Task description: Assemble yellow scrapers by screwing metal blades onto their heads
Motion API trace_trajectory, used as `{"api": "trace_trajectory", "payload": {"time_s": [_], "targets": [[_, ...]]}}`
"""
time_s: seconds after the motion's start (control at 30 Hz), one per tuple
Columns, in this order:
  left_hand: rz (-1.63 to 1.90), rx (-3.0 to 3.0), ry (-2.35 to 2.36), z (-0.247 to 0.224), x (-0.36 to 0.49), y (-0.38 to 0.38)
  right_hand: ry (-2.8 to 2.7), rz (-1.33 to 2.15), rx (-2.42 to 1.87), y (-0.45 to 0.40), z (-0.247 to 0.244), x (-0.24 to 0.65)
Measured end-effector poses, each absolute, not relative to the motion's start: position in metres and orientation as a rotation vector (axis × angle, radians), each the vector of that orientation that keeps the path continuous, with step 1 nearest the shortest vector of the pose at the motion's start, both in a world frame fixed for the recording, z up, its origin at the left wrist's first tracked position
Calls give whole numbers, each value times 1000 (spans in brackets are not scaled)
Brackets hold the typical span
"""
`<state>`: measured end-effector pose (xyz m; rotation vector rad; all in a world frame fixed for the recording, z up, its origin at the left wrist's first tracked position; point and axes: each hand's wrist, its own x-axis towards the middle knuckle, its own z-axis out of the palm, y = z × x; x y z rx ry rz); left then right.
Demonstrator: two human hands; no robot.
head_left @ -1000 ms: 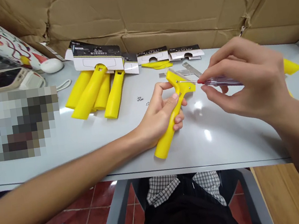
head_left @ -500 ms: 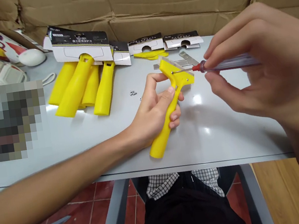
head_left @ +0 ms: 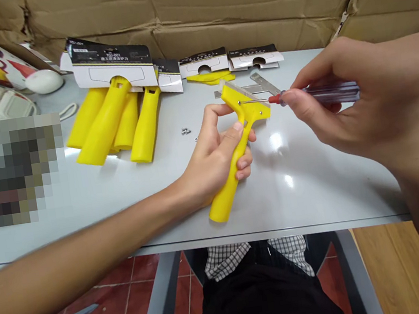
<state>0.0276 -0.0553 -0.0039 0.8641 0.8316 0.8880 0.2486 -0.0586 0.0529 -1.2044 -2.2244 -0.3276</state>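
Observation:
My left hand (head_left: 219, 158) is closed around the handle of a yellow scraper (head_left: 228, 191), holding it tilted above the table. Two screws show in the scraper's wide head, and a clear strip runs along its far edge. Between the fingers and thumb of my right hand (head_left: 365, 98) is a screwdriver (head_left: 335, 92) with a clear purplish handle and red collar. Its tip meets the left screw (head_left: 240, 102) in the head. Behind the scraper lie flat metal strips (head_left: 264, 82). Several small loose screws (head_left: 185, 130) lie left of my left hand.
Several yellow scraper handles (head_left: 103, 125) with black-and-white cards (head_left: 112, 61) lie at the back left. More folded cards (head_left: 254, 58) and thin yellow pieces (head_left: 211, 78) are behind. A white mouse (head_left: 44, 81) sits far left. Cardboard (head_left: 234, 2) stands along the table's back.
My right hand has turned around the screwdriver, with its fingers and thumb in a new position. The screwdriver tip stays at the left screw, and my left hand keeps its hold.

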Motion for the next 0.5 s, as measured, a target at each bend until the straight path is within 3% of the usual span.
{"api": "trace_trajectory", "payload": {"time_s": [0.23,0.5], "targets": [[892,863,839,-3,28,-55,-2281,-244,-1042,-56,55,249],[878,896,836,-6,26,-54,-2250,-260,-1285,-55,54,253]]}}
